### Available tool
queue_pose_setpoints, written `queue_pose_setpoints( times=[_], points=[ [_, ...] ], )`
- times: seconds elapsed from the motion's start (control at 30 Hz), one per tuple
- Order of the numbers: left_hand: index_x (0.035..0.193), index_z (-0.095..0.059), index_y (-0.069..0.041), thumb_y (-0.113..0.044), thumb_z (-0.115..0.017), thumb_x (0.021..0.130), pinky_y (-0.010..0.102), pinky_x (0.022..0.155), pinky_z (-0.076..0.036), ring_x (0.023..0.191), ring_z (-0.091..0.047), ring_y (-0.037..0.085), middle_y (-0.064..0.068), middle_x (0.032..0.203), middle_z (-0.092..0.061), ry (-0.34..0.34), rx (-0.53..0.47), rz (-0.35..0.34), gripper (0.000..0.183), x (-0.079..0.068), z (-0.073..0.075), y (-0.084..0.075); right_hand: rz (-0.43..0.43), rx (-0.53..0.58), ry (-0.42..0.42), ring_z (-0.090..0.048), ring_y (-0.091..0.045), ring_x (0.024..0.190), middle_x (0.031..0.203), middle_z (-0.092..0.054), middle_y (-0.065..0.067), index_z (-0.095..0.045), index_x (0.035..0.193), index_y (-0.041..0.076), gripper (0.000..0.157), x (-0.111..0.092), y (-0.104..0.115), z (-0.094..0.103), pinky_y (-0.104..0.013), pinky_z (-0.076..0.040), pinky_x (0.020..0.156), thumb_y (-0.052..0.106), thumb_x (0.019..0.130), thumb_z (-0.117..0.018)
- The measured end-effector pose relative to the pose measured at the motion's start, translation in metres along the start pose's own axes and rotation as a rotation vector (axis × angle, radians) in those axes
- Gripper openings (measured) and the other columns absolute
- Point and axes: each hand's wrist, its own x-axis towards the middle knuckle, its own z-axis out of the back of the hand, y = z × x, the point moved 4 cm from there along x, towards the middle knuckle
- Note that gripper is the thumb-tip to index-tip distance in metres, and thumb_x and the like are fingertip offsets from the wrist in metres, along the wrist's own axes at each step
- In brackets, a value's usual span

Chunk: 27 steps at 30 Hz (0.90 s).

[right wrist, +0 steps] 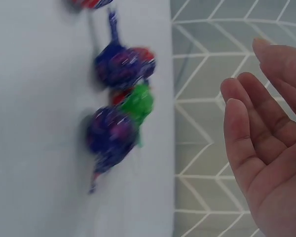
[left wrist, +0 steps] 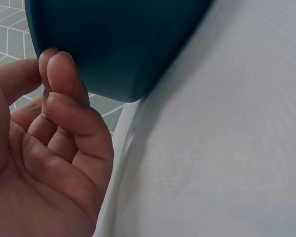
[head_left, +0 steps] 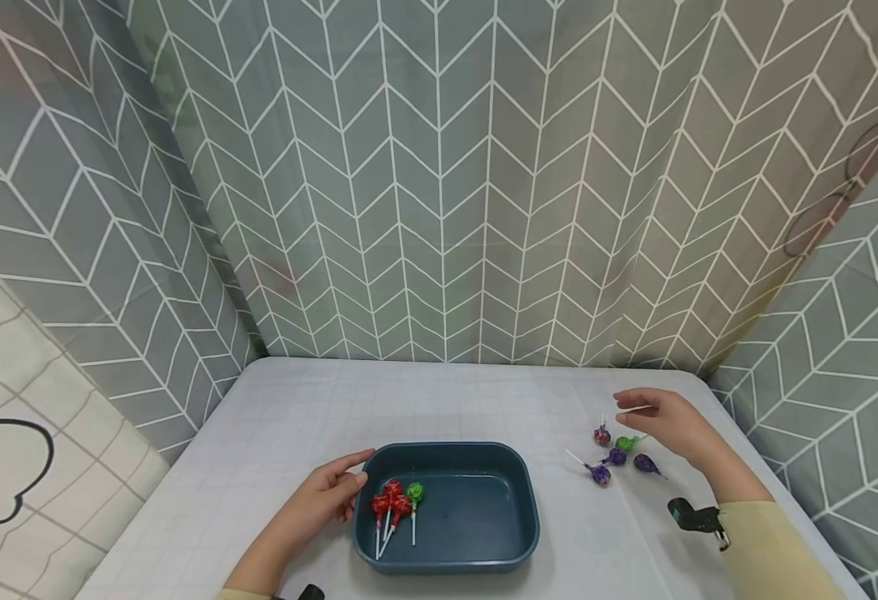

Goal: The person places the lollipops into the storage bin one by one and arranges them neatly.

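Observation:
My left hand pinches the left rim of a dark blue rectangular tray; in the left wrist view its fingers curl near the tray wall. Inside the tray's left part lie three red lollipops and a green lollipop, sticks toward me. On the right, my right hand hovers over a loose group of lollipops, its fingers loosely bent with nothing between them. That group has purple lollipops, a green lollipop and a red-and-purple lollipop. The right wrist view shows the right hand apart from them.
A white cloth covers the table. Grey curtains with a white chevron pattern stand behind it and at both sides. A black wrist device sits by the right sleeve.

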Motion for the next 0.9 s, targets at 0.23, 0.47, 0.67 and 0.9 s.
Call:
queue_pose_setpoints(
  times=[0.23, 0.47, 0.67, 0.9],
  points=[
    [0.148, -0.045, -0.010, -0.037, -0.061, 0.098, 0.031, 0.057, -0.049, 0.065, -0.057, 0.023, 0.012, 0.078, -0.062, -0.002, 0.002, 0.003, 0.059, -0.001, 0.002, 0.001, -0.067, 0.003, 0.034, -0.060, -0.037, 0.112, 0.121, -0.064, -0.019, -0.059, 0.131, -0.002, 0.048, 0.001, -0.026, -0.009, -0.055, -0.047, 0.092, 0.029, 0.096, -0.066],
    [0.148, -0.045, -0.011, -0.038, -0.061, 0.098, 0.031, 0.059, -0.050, 0.065, -0.058, 0.022, 0.011, 0.078, -0.063, 0.002, 0.006, 0.003, 0.058, -0.001, 0.001, 0.002, -0.089, 0.005, 0.060, -0.060, -0.038, 0.109, 0.119, -0.064, -0.022, -0.060, 0.127, -0.005, 0.040, 0.001, -0.039, -0.016, -0.052, -0.049, 0.090, 0.017, 0.095, -0.067],
    [0.148, -0.045, -0.010, -0.039, -0.062, 0.098, 0.031, 0.059, -0.049, 0.066, -0.057, 0.023, 0.011, 0.077, -0.062, -0.003, -0.008, 0.013, 0.060, 0.000, 0.001, 0.002, -0.121, -0.049, 0.099, -0.059, -0.038, 0.111, 0.119, -0.064, -0.020, -0.064, 0.124, -0.002, 0.036, 0.003, -0.043, -0.022, -0.053, -0.048, 0.091, 0.015, 0.092, -0.070],
    [0.148, -0.046, -0.011, -0.037, -0.062, 0.098, 0.031, 0.058, -0.050, 0.066, -0.058, 0.024, 0.012, 0.077, -0.062, -0.011, -0.003, 0.009, 0.058, 0.000, 0.000, 0.001, -0.102, -0.128, 0.121, -0.061, -0.036, 0.104, 0.113, -0.066, -0.018, -0.069, 0.117, -0.001, 0.032, 0.006, -0.041, -0.024, -0.055, -0.047, 0.089, 0.011, 0.088, -0.072]
  ],
)
